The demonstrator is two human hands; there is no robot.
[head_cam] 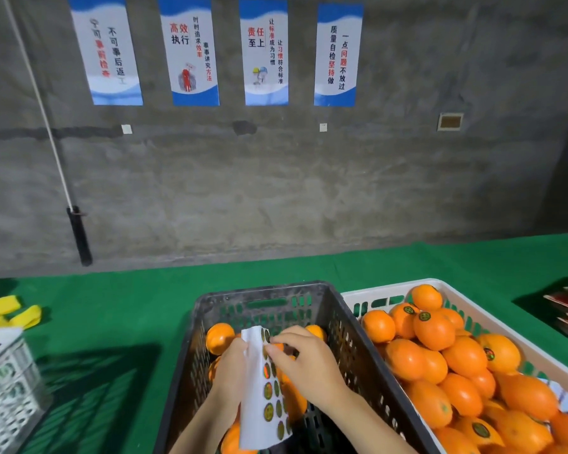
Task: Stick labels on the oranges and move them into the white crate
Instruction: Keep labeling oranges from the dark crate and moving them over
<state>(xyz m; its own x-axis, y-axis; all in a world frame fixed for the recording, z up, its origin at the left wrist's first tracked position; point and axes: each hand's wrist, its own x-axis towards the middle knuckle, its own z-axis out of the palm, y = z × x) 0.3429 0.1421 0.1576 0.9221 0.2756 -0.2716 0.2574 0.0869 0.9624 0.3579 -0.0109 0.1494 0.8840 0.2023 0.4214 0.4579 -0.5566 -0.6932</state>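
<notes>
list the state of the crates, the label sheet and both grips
black perforated plastic crate, few oranges inside
white perforated plastic crate, heaped with oranges, several labelled
white sheet of round labels, held upright over the black crate, curled
left-hand grip, holds the sheet's left edge
right-hand grip, pinches the sheet near its top

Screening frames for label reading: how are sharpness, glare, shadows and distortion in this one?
Head view: wide-angle bend bows the far edge of the green table and tilts the posters; the label sheet is soft, its stickers glinting; a slatted shadow lies left of the black crate; oranges in the white crate are evenly lit, bottom-right ones smeared.
</notes>
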